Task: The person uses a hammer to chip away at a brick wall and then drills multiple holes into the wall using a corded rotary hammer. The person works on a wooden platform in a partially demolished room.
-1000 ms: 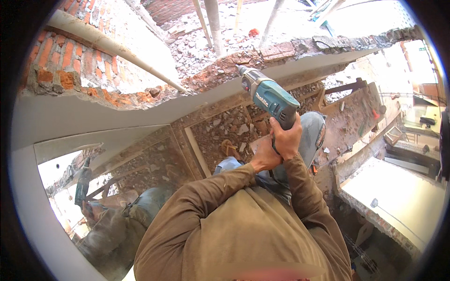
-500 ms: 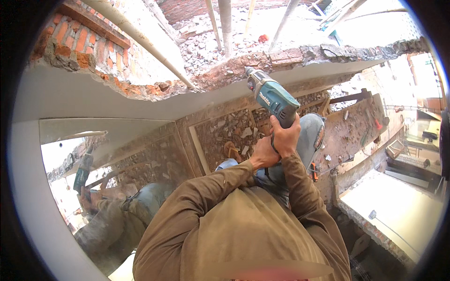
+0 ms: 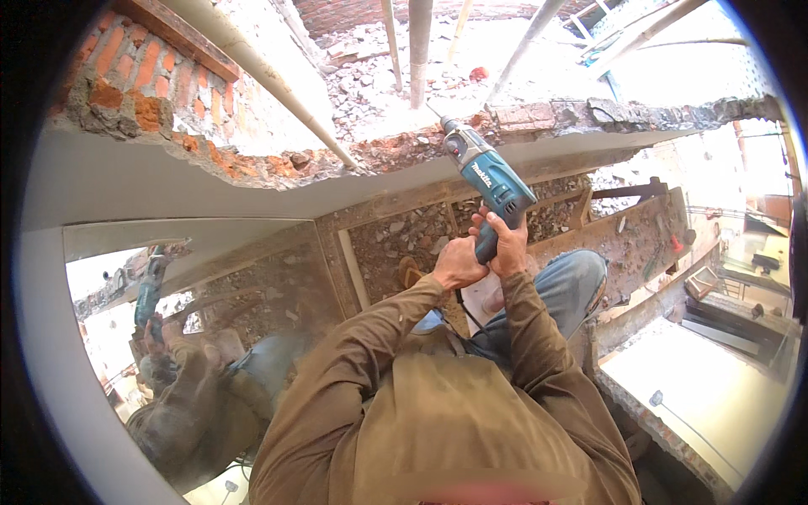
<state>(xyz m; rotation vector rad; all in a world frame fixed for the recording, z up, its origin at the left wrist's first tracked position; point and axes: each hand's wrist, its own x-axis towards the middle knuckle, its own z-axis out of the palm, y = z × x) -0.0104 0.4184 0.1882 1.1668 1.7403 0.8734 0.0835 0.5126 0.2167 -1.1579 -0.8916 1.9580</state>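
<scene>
Both of my hands hold a teal and grey rotary hammer drill [image 3: 497, 178] out in front of me. My right hand [image 3: 507, 242] wraps around its rear handle, while my left hand [image 3: 459, 263] closes on the handle's lower left side. The drill points up and slightly left. Its thin bit [image 3: 434, 110] shows at the jagged top of a broken brick wall [image 3: 383, 145]; whether the tip touches the masonry, I cannot tell. A black cord hangs below the handle. My bent right knee [image 3: 581, 268] in jeans is right of my hands.
Left, a mirror-like panel [image 3: 252, 286] reflects me and the drill. Several poles [image 3: 420, 50] rise beyond the wall, among rubble [image 3: 362, 80]. A dusty plank [image 3: 640, 227] lies right, with a pale slab [image 3: 690, 379] lower right. Debris covers the floor below.
The drill has tilted and its bit now shows above the wall's edge. My hands have shifted slightly left and down. My right knee has moved lower and to the right.
</scene>
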